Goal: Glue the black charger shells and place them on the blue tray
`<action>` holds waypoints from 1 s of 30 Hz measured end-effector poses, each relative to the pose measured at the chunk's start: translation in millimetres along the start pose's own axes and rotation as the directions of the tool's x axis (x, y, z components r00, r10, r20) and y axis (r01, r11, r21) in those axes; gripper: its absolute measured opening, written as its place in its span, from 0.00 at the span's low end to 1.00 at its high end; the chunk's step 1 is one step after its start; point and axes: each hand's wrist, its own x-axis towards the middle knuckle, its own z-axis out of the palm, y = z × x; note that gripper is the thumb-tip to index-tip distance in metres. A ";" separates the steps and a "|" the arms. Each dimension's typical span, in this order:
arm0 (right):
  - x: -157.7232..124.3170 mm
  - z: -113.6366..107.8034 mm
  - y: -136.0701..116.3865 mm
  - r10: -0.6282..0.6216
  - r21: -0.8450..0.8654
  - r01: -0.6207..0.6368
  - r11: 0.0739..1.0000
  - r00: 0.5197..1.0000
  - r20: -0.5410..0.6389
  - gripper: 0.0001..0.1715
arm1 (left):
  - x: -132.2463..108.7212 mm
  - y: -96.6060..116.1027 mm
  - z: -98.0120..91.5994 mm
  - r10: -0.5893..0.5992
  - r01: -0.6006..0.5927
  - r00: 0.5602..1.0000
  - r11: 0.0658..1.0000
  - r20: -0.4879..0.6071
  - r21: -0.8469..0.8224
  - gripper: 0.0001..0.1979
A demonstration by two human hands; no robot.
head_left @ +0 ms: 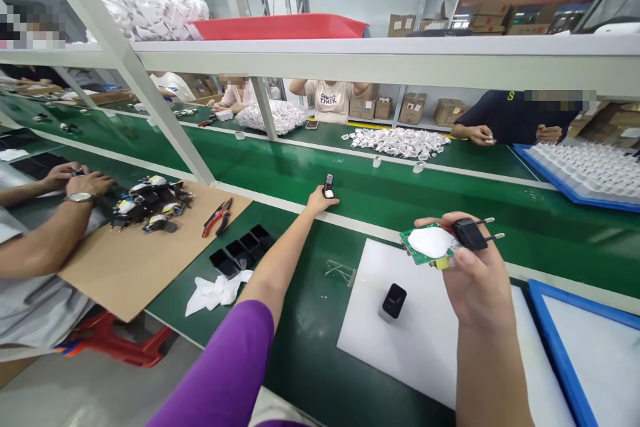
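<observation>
My left hand (319, 201) reaches far forward over the green belt (350, 180), fingers closed on a small black and red part (329, 185) near the white dividing strip. My right hand (473, 273) is raised above the white mat (430, 333), pinching a green circuit board with a white pad (429, 243) and a black two-pin plug piece (473, 232). A black charger housing (393, 300) lies on the mat below.
Black housings (240, 250) and a white cloth (215, 290) lie left of my arm. Red pliers (219, 216) and assembled parts (150, 203) rest on cardboard, where a neighbour's hands (75, 180) work. People sit across the belt with white parts (400, 141). A blue tray (590, 347) sits right.
</observation>
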 end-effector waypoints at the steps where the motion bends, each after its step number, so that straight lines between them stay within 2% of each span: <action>1: 0.1 0.1 0.0 0.006 -0.002 -0.006 1.000 1.000 0.004 0.18 | -8.4 -2.7 -1.6 0.032 -0.032 0.998 0.999 0.062 -0.012 0.33; 3: 0.0 2.1 -0.1 0.017 -0.009 -0.017 1.000 1.000 0.005 0.19 | -31.8 -9.4 -6.8 0.112 -0.103 0.973 0.993 0.203 -0.055 0.34; 7: 0.4 9.6 0.7 0.022 -0.043 -0.022 0.999 1.000 -0.009 0.20 | -87.6 -25.8 -20.0 0.233 -0.177 0.870 0.970 0.434 -0.165 0.36; 10: 1.0 13.8 1.6 0.014 -0.042 -0.013 0.999 1.000 0.018 0.21 | -120.0 -34.3 -27.8 0.279 -0.184 0.798 0.957 0.534 -0.226 0.39; 11: 1.1 14.6 1.5 0.013 -0.041 -0.012 0.999 1.000 0.025 0.21 | -129.1 -34.4 -30.0 0.297 -0.203 0.792 0.952 0.534 -0.229 0.41; 13: 0.8 15.4 0.8 0.010 -0.052 -0.009 0.999 1.000 0.027 0.21 | -147.1 -28.2 -33.3 0.350 -0.306 0.834 0.937 0.427 -0.171 0.46; 14: 0.6 15.7 0.1 0.008 -0.065 -0.007 0.998 1.000 0.021 0.22 | -156.8 -21.6 -34.0 0.395 -0.380 0.864 0.918 0.313 -0.109 0.47; 15: 0.3 15.9 -0.7 0.005 -0.079 -0.004 0.997 1.000 0.012 0.22 | -167.2 -13.0 -33.4 0.454 -0.456 0.871 0.889 0.189 -0.037 0.47; 16: 0.0 16.1 -1.6 0.004 -0.091 -0.004 0.996 1.000 0.005 0.22 | -177.9 -3.0 -31.3 0.522 -0.525 0.850 0.851 0.078 0.025 0.44; 17: -0.2 16.5 -2.5 0.001 -0.098 -0.001 0.995 1.000 -0.001 0.23 | -188.3 7.8 -27.2 0.589 -0.590 0.807 0.806 0.032 0.047 0.42; 18: -0.3 16.9 -3.3 -0.002 -0.101 0.001 0.995 1.000 -0.006 0.23 | -197.9 18.5 -21.0 0.649 -0.651 0.758 0.758 0.071 0.024 0.41; 20: -0.5 18.1 -4.4 -0.008 -0.103 0.007 0.995 1.000 -0.012 0.24 | -211.7 37.1 -2.5 0.701 -0.706 0.655 0.701 0.283 -0.101 0.45; 22: -0.5 19.7 -4.8 -0.008 -0.099 0.007 0.995 1.000 -0.008 0.24 | -216.6 49.1 21.1 0.659 -0.654 0.575 0.726 0.484 -0.213 0.50; 23: -0.5 20.5 -4.8 -0.007 -0.093 0.006 0.996 1.000 -0.002 0.24 | -216.1 52.5 32.8 0.615 -0.600 0.562 0.763 0.553 -0.240 0.51; 24: -0.6 21.3 -4.8 -0.004 -0.085 0.004 0.996 1.000 0.007 0.24 | -214.5 54.6 43.3 0.566 -0.541 0.565 0.803 0.600 -0.249 0.49; 26: -0.7 22.6 -4.7 -0.004 -0.069 0.006 0.998 1.000 0.026 0.24 | -210.6 56.9 57.5 0.486 -0.442 0.600 0.863 0.636 -0.243 0.41; 28: -0.8 22.9 -5.1 -0.013 -0.071 0.016 0.997 0.999 0.041 0.24 | -209.5 60.6 60.2 0.471 -0.403 0.657 0.879 0.589 -0.254 0.34; 30: -1.0 22.2 -6.3 -0.036 -0.093 0.041 0.995 0.998 0.052 0.25 | -212.0 68.6 52.7 0.502 -0.421 0.710 0.865 0.494 -0.273 0.34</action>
